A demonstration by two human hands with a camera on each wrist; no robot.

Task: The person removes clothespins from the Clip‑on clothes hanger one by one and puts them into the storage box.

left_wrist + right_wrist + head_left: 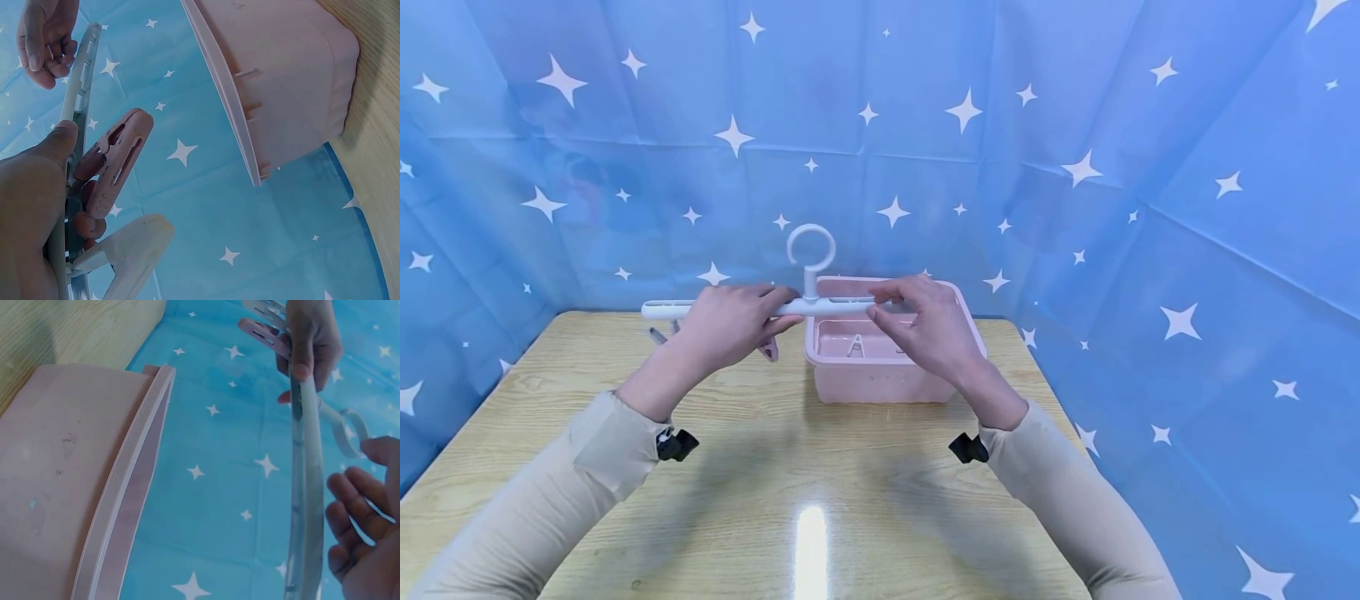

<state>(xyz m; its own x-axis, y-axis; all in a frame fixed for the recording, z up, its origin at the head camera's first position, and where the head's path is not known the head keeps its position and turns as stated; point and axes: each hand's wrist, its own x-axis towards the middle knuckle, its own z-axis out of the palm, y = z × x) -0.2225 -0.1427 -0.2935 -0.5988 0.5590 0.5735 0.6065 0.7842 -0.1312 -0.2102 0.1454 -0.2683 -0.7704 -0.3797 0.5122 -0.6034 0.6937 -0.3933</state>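
A white clip hanger (842,307) with a ring hook (832,250) is held level above the table. My left hand (730,325) grips its bar left of the hook, thumb along the near side. Below that hand hang a pink clip (122,159) and a white clip (140,253), both on the bar. My right hand (932,329) is by the bar's right end. Its fingers are loosely bent and hold nothing; the right wrist view shows a gap between them and the bar.
Behind and below the hanger, a pink plastic basket (883,385) stands on the wooden table (760,467). Inside it lies a white clip (856,346). A blue curtain (880,100) with white stars borders the table's back and sides.
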